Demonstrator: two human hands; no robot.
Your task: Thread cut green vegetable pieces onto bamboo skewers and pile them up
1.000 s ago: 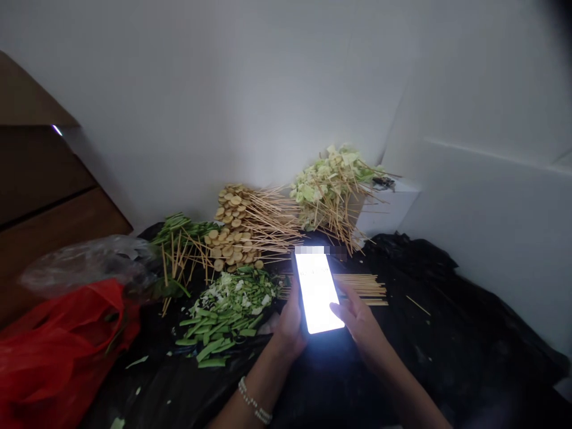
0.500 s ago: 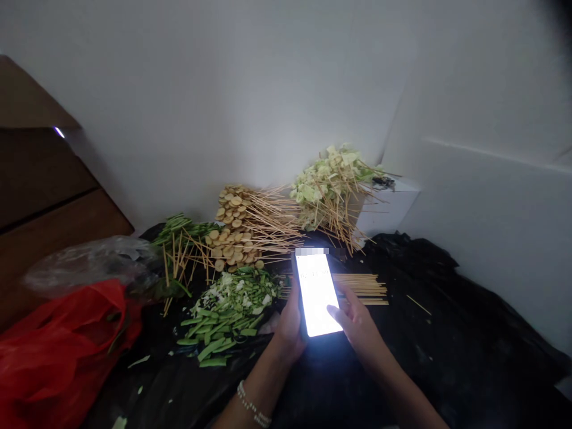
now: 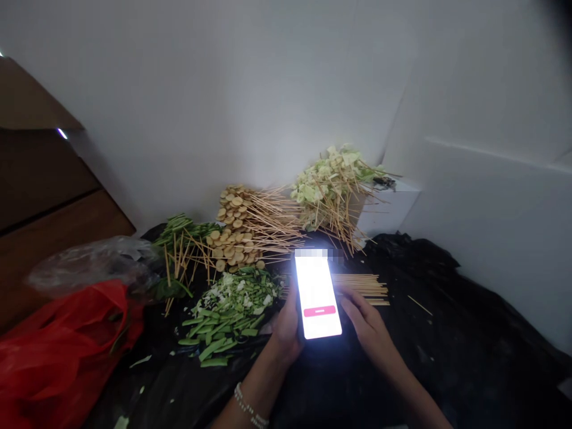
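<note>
You apparently check a lit phone (image 3: 318, 291) above black plastic (image 3: 429, 357), left hand (image 3: 287, 328) gripping it, right hand (image 3: 367, 319) alongside, fingers half-curled, contact unclear, any tap likely calling for a steady hold.

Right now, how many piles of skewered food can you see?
3: skewered green stalks at left, skewered round slices in the middle, skewered pale-green leaves at right. More may be hidden behind the smartphone.

The one camera here rides on the person's head, facing forward and down over the phone (image 3: 317, 292) held near it, with black plastic (image 3: 451, 339) spreading below and the pale wall (image 3: 214, 95) farther off, filling the upper view.
</note>
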